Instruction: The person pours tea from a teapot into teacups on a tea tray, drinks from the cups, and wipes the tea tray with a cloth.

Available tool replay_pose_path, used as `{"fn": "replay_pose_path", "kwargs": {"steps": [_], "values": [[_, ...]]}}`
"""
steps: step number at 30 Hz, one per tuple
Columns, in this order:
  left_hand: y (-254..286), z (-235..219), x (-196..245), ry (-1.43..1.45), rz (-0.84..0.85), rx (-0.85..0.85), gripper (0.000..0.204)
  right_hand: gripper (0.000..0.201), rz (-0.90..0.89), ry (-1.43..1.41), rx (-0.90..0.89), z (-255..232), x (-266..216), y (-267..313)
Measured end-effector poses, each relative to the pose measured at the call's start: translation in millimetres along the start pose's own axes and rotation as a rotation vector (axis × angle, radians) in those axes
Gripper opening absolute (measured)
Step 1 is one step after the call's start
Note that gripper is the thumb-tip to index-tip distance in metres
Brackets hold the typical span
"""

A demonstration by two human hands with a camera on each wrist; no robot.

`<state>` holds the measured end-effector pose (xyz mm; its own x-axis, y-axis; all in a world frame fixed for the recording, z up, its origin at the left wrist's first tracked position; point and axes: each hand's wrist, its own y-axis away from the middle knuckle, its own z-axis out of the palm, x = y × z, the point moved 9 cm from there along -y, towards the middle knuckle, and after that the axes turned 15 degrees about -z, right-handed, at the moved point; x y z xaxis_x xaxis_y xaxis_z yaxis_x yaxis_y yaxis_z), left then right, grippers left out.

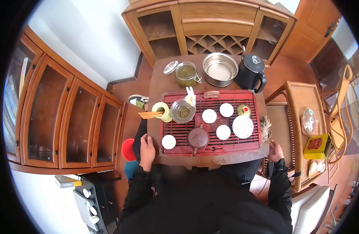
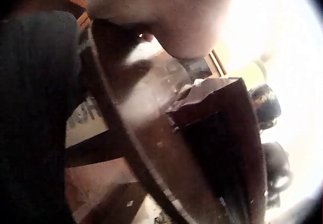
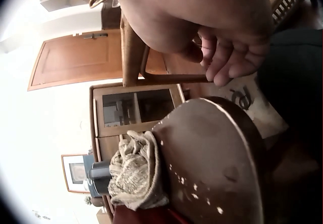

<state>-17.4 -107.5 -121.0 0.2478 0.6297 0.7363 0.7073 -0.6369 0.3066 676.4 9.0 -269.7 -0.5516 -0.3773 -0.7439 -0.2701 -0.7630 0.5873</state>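
My left hand [image 1: 147, 151] rests at the table's left front edge and holds nothing. In the left wrist view, that hand [image 2: 166, 12] is over the table's edge. My right hand [image 1: 276, 151] hangs beside the right edge; in the right wrist view its fingers [image 3: 222, 65] curl loosely round nothing. Between the hands lies a red slatted tea tray [image 1: 230, 149]. It bears a brown teapot [image 1: 198, 138], a glass pitcher [image 1: 182, 111] and several white cups [image 1: 169, 142]. A larger white round piece [image 1: 242, 126] sits at the tray's right, near a small red-topped item [image 1: 245, 110].
Behind the tray stand a glass jar [image 1: 186, 74], a steel bowl [image 1: 220, 69] and a black kettle [image 1: 253, 70]. A pale holder [image 1: 161, 111] with wooden tools is at the tray's left. A crumpled cloth [image 3: 136, 171] lies near my right hand. A wicker stand [image 1: 294, 117] is at the right.
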Motion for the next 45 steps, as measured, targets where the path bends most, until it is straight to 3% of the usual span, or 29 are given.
{"fn": "replay_pose_path", "kwargs": {"steps": [4,6,9,11,12,16,18,21,25,27,28,29,31,35,37,41,43,45], "values": [[-19.6,-4.3,4.0,0.299,-0.055,0.064,0.039,0.026,-0.021,-0.037,0.057,-21.3,-2.6,-38.6],[-33.5,2.6,6.1,0.326,-0.065,0.058,0.04,0.028,-0.084,0.043,-0.149,20.7,-21.0,-30.0],[-47.0,1.8,13.1,0.403,-0.102,0.043,0.042,0.03,-0.14,0.213,-0.254,75.7,-41.8,-2.1],[-56.5,8.9,-1.5,0.417,-0.311,-0.041,0.036,0.034,-0.144,0.195,-0.332,102.9,-40.7,6.5],[-61.2,9.1,-5.3,0.415,-0.316,-0.042,0.036,0.038,-0.145,0.179,-0.408,112.1,-39.2,10.8],[-77.1,20.2,-14.2,0.357,-0.347,-0.173,0.041,0.043,-0.087,0.242,-0.331,92.9,-19.8,-16.2],[-68.3,21.7,-6.6,0.324,-0.356,-0.206,0.043,0.046,-0.141,0.299,-0.242,88.2,-27.6,-16.2],[-53.7,18.4,14.1,0.306,-0.274,-0.229,0.044,0.051,-0.146,0.29,-0.215,75.6,-19.6,-28.1],[-79.5,20.6,-13.4,0.458,-0.336,-0.326,0.045,0.05,-0.156,0.273,-0.214,74.6,-19.0,-27.1],[-87.7,29.9,-7.4,0.606,-0.354,-0.452,0.046,0.048,-0.156,0.263,-0.234,72.8,-14.8,-34.9],[-92.7,26.3,-9.8,0.546,-0.344,-0.333,0.045,0.046,-0.159,0.25,-0.259,74.1,-12.4,-38.3],[-87.8,30.0,-1.2,0.548,-0.345,-0.333,0.045,0.046,-0.16,0.251,-0.259,75.0,-12.4,-40.2],[-80.7,19.1,7.5,0.516,-0.373,-0.133,0.038,0.04,-0.188,0.323,-0.166,66.3,-15.8,-43.3],[-72.8,16.1,9.7,0.341,-0.494,-0.089,0.056,0.037,-0.302,0.361,-0.158,56.0,-15.3,-56.9],[-68.8,21.5,9.8,0.362,-0.509,-0.175,0.07,0.037,-0.585,0.796,-0.195,43.0,-26.7,-80.3],[-69.7,23.2,2.3,0.336,-0.55,-0.193,0.071,0.039,-0.596,0.822,-0.285,42.8,-22.7,-91.8],[-76.5,25.1,2.4,0.447,-0.394,-0.246,0.067,0.039,-0.379,0.559,-0.226,57.9,-20.7,-66.1],[-63.7,22.6,13.4,0.532,-0.409,-0.297,0.065,0.039,-0.337,0.529,-0.234,57.8,-15.4,-70.0]]}}
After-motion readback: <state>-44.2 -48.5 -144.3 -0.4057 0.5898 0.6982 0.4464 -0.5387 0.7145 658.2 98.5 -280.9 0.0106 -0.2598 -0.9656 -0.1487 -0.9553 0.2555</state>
